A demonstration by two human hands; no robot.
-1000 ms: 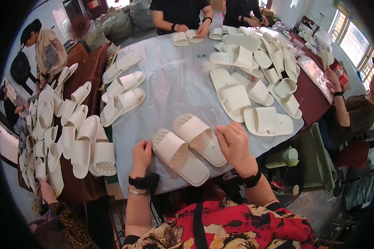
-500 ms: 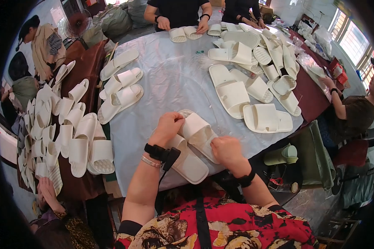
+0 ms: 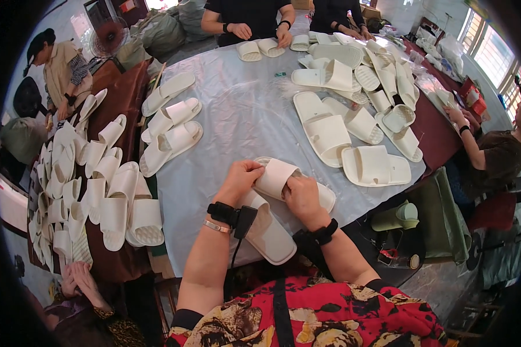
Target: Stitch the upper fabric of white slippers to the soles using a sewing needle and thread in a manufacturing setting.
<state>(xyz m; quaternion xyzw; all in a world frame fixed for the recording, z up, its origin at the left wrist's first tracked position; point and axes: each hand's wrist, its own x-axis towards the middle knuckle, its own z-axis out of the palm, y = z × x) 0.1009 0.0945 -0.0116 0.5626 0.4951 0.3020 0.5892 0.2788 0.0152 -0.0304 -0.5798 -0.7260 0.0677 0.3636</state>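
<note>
A cream-white slide slipper [image 3: 276,177] lies slanted on the covered table in front of me, and both hands are on it. My left hand [image 3: 241,181] is closed, with thumb and fingers pinching the left edge of its strap. At the strap's right opening, the curled fingers of my right hand [image 3: 304,200] grip the edge; their tips are partly hidden. The slipper's heel end shows beyond that hand. A second cream-white slipper [image 3: 270,238] rests nearer me, between my forearms, its strap partly covered by my left hand and wristband.
Three slippers [image 3: 172,147] stand at the table's left. Many more are heaped on the right [image 3: 336,136] and on a brown side table [image 3: 113,254]. Co-workers sit across and beside me, one with hands [image 3: 237,31] near a pair. A green cup [image 3: 395,216] stands low at right.
My right hand has moved up and left from the slipper's heel end to its strap opening. The slipper has turned, its heel now pointing further right. My left hand keeps its pinch.
</note>
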